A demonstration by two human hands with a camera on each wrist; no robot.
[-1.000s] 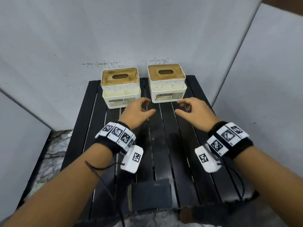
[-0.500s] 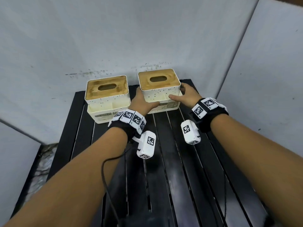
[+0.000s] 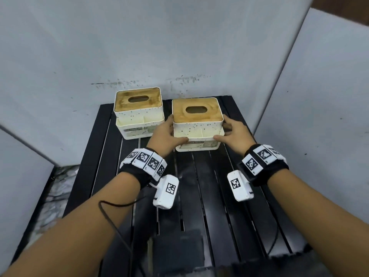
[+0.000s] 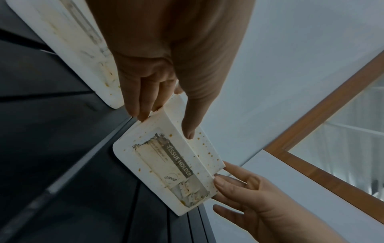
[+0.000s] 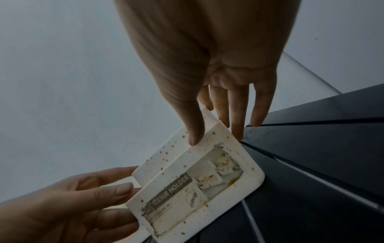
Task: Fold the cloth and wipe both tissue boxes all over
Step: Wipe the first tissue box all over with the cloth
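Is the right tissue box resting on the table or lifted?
Cannot tell: both hands grip the right tissue box at its sides, and no view shows its underside.

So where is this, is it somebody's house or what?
Hard to say, but probably a small set-up corner for recording, not a lived-in room. Plain grey panels wall in a black slatted table, which holds two tissue boxes and a dark cloth.

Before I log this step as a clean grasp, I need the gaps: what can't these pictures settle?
- Cloth: dark, blurred at the head view's bottom edge; folded or not, cannot tell.
- Right tissue box: whether lifted off the table; hidden underside.
- Left hand and right hand: fingers behind the box sides in the head view.
- Left tissue box: back and far sides; small label print unreadable.
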